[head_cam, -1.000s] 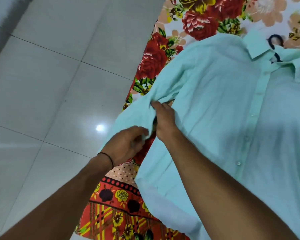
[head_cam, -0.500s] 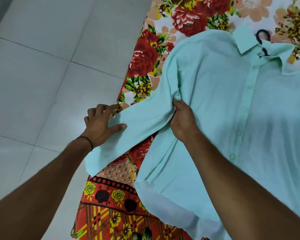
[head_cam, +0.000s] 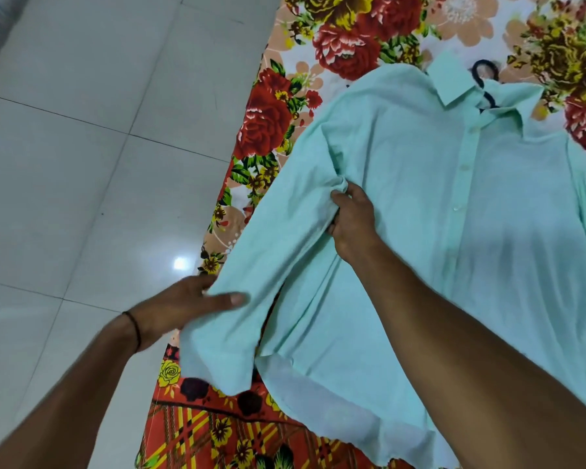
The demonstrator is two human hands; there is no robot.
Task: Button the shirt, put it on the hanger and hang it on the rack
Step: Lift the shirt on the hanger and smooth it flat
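On the far left, pale floor tiles (head_cam: 82,164) carry a bright spot of reflected light. Beside them lies a floral cloth (head_cam: 268,110), red roses on top and an orange plaid border at the bottom.

Left hand (head_cam: 180,306): closed on the lower end of the sleeve (head_cam: 251,265), thumb on top of the fabric, fingers underneath. A dark band (head_cam: 134,328) circles that wrist. The sleeve runs diagonally from the shoulder down to this hand, its cuff end hanging loose over the cloth's border.

Right hand (head_cam: 351,221): closed, pinching a bunch of fabric where the sleeve meets the body of the shirt (head_cam: 420,184), near the armpit. Creases gather at the grip.

The shirt, pale mint green, lies front up and spread flat on the cloth. Its placket (head_cam: 460,184) is closed down the centre, with small buttons visible along it. The hem at lower centre is turned back, showing a paler inner face.

At upper right, the collar (head_cam: 454,81) sits open and flat. A dark hanger hook (head_cam: 481,67) protrudes from the neck opening, resting on the cloth; the rest of the hanger is hidden inside the shirt.
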